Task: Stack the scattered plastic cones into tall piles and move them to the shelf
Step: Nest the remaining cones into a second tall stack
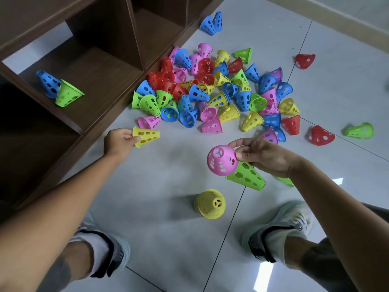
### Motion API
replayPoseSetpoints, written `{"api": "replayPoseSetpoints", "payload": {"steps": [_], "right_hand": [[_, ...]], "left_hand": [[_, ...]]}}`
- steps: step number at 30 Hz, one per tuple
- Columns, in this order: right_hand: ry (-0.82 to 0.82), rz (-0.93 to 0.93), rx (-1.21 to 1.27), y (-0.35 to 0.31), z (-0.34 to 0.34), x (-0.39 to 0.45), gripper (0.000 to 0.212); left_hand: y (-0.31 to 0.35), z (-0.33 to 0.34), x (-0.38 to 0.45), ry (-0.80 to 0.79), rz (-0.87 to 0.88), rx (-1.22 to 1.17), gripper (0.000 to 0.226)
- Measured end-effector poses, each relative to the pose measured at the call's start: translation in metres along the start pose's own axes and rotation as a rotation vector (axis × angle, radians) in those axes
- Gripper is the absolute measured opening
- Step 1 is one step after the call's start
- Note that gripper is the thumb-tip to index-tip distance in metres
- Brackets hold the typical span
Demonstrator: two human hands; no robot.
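My left hand (pixel 119 142) pinches a yellow cone (pixel 146 136) by its narrow end, just above the floor near the shelf's front edge. My right hand (pixel 261 157) holds a pink cone (pixel 222 160) in its fingertips, narrow end toward me. Under that hand a green cone (pixel 248 177) lies on its side. A short yellow stack (pixel 210 204) stands upright on the floor between my feet. Beyond my hands lies a pile of several scattered cones (pixel 210 91) in red, blue, green, yellow and pink.
The brown wooden shelf (pixel 101 66) fills the upper left; a blue cone (pixel 48 83) and a green cone (pixel 67 94) lie in one compartment. Stray cones lie apart on the tiles: red (pixel 322 135), green (pixel 360 130), red (pixel 305 60), blue (pixel 211 23). My shoes (pixel 277 228) flank the yellow stack.
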State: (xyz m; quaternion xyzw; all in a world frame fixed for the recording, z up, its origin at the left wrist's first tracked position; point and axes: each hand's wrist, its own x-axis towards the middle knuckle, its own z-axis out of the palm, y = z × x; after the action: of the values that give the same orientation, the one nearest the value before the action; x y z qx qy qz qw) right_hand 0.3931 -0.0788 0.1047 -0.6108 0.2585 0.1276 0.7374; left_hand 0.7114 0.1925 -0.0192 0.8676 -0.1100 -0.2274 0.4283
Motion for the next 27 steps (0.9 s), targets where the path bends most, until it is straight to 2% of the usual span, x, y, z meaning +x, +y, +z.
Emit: {"api": "replayPoseSetpoints", "payload": {"steps": [3, 8, 12, 16, 18, 23, 27], "right_hand": [[-0.085, 0.043, -0.057, -0.005, 0.003, -0.01, 0.059], [-0.192, 0.094, -0.2, -0.004, 0.012, -0.022, 0.035], [-0.214, 0.134, -0.229, 0.002, 0.022, -0.025, 0.037], [-0.216, 0.178, -0.284, 0.018, 0.028, -0.024, 0.038], [-0.19, 0.196, -0.315, 0.027, 0.029, -0.024, 0.037], [-0.131, 0.241, -0.337, 0.051, 0.031, -0.023, 0.024], [-0.042, 0.258, -0.385, 0.061, 0.034, -0.021, 0.024]], "left_hand": [[0.02, 0.0, -0.022, -0.093, -0.028, -0.232, 0.029], [0.055, -0.001, -0.063, -0.383, -0.097, -0.463, 0.039], [0.088, 0.002, -0.099, -0.608, -0.139, -0.558, 0.028], [0.106, 0.004, -0.125, -0.826, -0.126, -0.617, 0.054], [0.109, 0.008, -0.134, -0.916, -0.121, -0.639, 0.06], [0.114, 0.022, -0.162, -1.076, -0.126, -0.609, 0.04], [0.112, 0.036, -0.178, -1.095, -0.147, -0.524, 0.031]]}}
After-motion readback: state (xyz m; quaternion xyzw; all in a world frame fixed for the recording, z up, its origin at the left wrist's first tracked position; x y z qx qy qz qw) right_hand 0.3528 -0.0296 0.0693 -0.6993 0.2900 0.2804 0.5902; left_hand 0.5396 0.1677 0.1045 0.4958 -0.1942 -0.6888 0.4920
